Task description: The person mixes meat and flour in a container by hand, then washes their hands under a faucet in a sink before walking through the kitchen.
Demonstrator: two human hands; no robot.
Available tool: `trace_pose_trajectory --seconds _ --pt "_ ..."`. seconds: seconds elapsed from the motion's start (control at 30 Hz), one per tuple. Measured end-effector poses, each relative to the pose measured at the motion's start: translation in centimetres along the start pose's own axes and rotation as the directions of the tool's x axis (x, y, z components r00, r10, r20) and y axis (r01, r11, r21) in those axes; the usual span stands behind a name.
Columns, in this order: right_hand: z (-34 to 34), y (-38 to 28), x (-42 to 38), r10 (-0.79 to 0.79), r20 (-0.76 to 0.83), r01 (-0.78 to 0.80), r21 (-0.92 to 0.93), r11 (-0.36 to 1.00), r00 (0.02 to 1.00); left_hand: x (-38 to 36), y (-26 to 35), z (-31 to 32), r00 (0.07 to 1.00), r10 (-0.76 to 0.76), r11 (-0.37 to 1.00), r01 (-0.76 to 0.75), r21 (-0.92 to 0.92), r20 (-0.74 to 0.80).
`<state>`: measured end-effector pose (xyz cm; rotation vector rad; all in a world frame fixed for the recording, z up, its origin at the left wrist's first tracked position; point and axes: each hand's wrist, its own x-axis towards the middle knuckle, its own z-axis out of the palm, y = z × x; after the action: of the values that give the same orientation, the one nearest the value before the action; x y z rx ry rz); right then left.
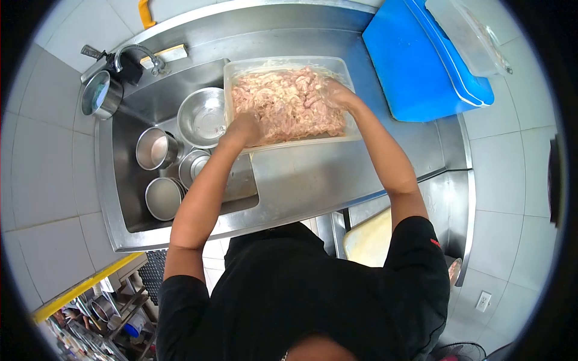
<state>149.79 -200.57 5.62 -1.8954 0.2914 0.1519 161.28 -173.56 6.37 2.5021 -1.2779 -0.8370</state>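
On the steel counter [313, 174], beside the sink [129, 180]: one clear plastic tub [289, 65], rectangular, long axis running left to right across the view, its left end overhanging the sink basin. Contents: raw pale-pink meat strips [289, 102], heaped to near the rim, filling the tub.

Left hand [242, 129]: at the tub's near left corner, fingers curled down into the meat; how far they are spread cannot be told, since the tips are buried.

Right hand [338, 94]: at the tub's right side, palm down on the meat, fingers bent and pressed into the heap; the gap between them is not clear.

Sink contents: one steel mixing bowl [201, 117] touching the tub's left wall; three smaller round steel pots [155, 148] grouped below it, close together.

Sink rim, far left: one tap [139, 53], one steel pot [99, 94] next to it.

Right of the tub: blue cooler lid [415, 66], with a clear lidded container [466, 33] resting on top.
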Motion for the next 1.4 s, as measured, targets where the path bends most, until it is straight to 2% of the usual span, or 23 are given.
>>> trace_pose_trajectory --seconds 0.03,0.1,0.13,0.2,0.23,0.3,0.33,0.4,0.43,0.5,0.63,0.7,0.73,0.8,0.9,1.03,1.1,1.13,1.2,1.23,1.3,1.33,1.4 --pt "0.1 -0.7 -0.3 -0.004 -0.005 0.004 -0.002 1.000 1.000 -0.1 0.3 -0.1 1.000 0.004 1.000 -0.004 0.003 -0.004" --pt "0.8 -1.7 -1.1 0.037 -0.215 -0.124 -0.407 0.905 0.976 -0.8 1.0 0.3 0.998 -0.056 0.998 0.056 0.016 -0.003" --pt "1.1 -1.6 -1.3 0.036 -0.216 -0.123 -0.406 0.905 0.976 -1.4 1.4 0.2 0.998 -0.055 0.998 0.056 0.018 -0.003" --pt "1.9 -1.2 -1.7 -0.206 -0.297 0.104 -0.326 0.940 0.933 -2.3 2.1 -0.2 0.977 -0.022 0.988 -0.011 -0.154 -0.210" --pt "2.3 -2.0 -1.9 -0.206 -0.299 0.104 -0.324 0.940 0.932 -2.2 2.2 -0.1 0.977 -0.021 0.988 -0.011 -0.151 -0.210" --pt "3.5 -4.5 -2.3 0.163 -0.138 -0.140 0.160 0.977 0.977 -1.6 2.3 0.3 0.868 0.074 0.972 -0.173 -0.159 -0.490" --pt "4.2 -4.2 -2.3 0.160 -0.139 -0.137 0.162 0.977 0.977 -1.4 2.4 0.1 0.868 0.076 0.973 -0.173 -0.156 -0.491" --pt "5.6 -3.2 -2.0 0.142 -0.254 0.083 0.706 0.703 0.957 -0.8 2.8 -0.5 0.824 0.221 0.908 -0.368 -0.198 -0.521" --pt "5.9 -3.9 -2.0 0.137 -0.256 0.087 0.705 0.704 0.957 -0.8 3.1 -0.5 0.822 0.222 0.909 -0.370 -0.194 -0.524" --pt "5.9 -5.4 -2.1 0.182 0.013 -0.118 0.804 0.583 0.983 -0.8 3.9 -0.4 0.764 0.238 0.747 -0.539 -0.389 -0.600" --pt "5.5 -2.5 -0.7 0.087 0.078 -0.116 0.734 0.669 0.993 -0.8 4.7 -0.3 0.669 0.283 0.756 -0.597 -0.269 -0.688" --pt "4.9 2.5 1.2 -0.138 0.177 -0.095 0.881 0.463 0.974 -0.9 4.8 -0.5 0.719 0.279 0.836 -0.508 -0.207 -0.636" --pt "5.4 0.3 0.2 -0.138 0.179 -0.096 0.880 0.465 0.974 -0.5 4.6 -0.2 0.718 0.278 0.837 -0.507 -0.207 -0.638" --pt "7.4 -7.7 -3.5 0.125 0.093 -0.144 0.850 0.507 0.988 0.8 3.9 0.8 0.762 0.198 0.686 -0.557 -0.468 -0.616" --pt "7.8 -9.1 -4.4 0.197 0.020 -0.148 0.738 0.659 0.980 0.0 4.1 0.4 0.740 0.133 0.829 -0.448 -0.335 -0.659" --pt "7.9 -7.6 -3.7 0.070 0.065 -0.094 0.566 0.819 0.995 -1.4 4.4 -0.8 0.686 0.271 0.851 -0.499 -0.165 -0.675" --pt "7.5 -5.4 -2.6 0.227 -0.129 -0.097 0.631 0.769 0.965 -0.7 3.5 0.1 0.736 0.190 0.801 -0.499 -0.331 -0.650" --pt "7.4 -4.7 -2.3 0.231 -0.131 -0.098 0.633 0.768 0.964 -0.6 3.3 0.0 0.738 0.191 0.800 -0.499 -0.333 -0.647" --pt "7.0 -3.4 -2.0 -0.036 -0.225 0.142 0.474 0.869 0.974 -0.6 2.9 -0.5 0.767 0.207 0.823 -0.472 -0.315 -0.607" --pt "6.7 -3.3 -2.3 -0.034 -0.226 0.140 0.474 0.869 0.974 -0.1 2.4 -0.5 0.768 0.207 0.822 -0.472 -0.317 -0.606" --pt "6.1 -2.9 -3.2 -0.039 -0.322 0.091 0.150 0.985 0.946 0.9 1.4 0.0 0.787 0.240 0.903 -0.396 -0.167 -0.568" --pt "5.8 -3.8 -3.9 -0.034 -0.321 0.086 0.147 0.985 0.946 1.4 0.8 0.3 0.788 0.238 0.902 -0.397 -0.172 -0.567" --pt "5.0 -6.2 -5.1 -0.045 -0.317 -0.040 -0.258 0.965 0.947 2.0 -0.1 0.8 0.836 0.124 0.925 -0.292 -0.243 -0.535"
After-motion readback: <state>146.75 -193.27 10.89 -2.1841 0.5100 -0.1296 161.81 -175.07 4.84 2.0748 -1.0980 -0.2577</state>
